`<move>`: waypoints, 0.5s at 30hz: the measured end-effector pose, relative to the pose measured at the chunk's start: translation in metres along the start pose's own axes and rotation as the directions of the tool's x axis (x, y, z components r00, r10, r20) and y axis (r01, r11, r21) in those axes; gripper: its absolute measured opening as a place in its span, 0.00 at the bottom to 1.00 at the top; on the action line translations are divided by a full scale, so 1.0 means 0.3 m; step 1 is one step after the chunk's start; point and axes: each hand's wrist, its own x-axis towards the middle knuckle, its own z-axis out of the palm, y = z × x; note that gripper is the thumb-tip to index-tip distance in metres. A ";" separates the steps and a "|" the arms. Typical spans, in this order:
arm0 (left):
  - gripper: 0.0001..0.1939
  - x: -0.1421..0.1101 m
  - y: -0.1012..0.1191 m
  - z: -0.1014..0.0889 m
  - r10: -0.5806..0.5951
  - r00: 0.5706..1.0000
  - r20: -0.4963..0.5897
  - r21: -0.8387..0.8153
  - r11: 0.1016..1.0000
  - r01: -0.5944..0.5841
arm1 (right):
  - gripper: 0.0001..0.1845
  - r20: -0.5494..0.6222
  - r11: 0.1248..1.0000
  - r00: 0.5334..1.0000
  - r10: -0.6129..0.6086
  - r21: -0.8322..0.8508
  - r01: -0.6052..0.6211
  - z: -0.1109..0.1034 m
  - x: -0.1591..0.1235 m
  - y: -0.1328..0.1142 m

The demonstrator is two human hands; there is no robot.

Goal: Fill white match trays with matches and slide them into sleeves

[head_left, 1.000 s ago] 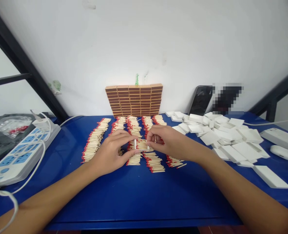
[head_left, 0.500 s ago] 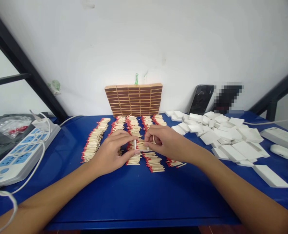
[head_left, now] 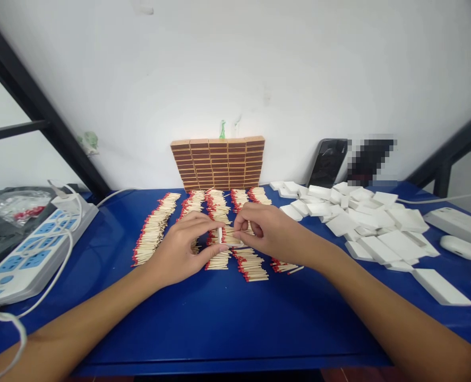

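Observation:
My left hand and my right hand meet over the middle of a blue table. Between them is a small white matchbox tray filled with matches; my left thumb and fingers pinch its left end. My right hand's fingers are curled and pressed on the matches at its right end. Under both hands lie rows of red-tipped matches, running toward the wall.
A stack of brown matchbox sleeves leans on the wall. A heap of white trays lies at the right, with a phone behind it. A power strip with cables sits left; a white mouse far right.
My right hand has closed in toward the left hand, its fingers curling onto the tray's matches. My left hand has held still.

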 end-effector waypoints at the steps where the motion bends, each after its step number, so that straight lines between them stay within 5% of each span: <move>1: 0.18 0.000 0.000 0.000 0.000 1.000 0.000 0.000 1.000 0.000 | 0.03 0.007 1.000 1.000 0.004 0.002 -0.004 0.000 0.000 -0.001; 15: 0.18 0.002 -0.004 0.005 0.007 1.000 0.004 0.005 1.000 -0.007 | 0.05 0.042 0.999 0.999 -0.019 -0.026 0.021 0.009 -0.007 -0.023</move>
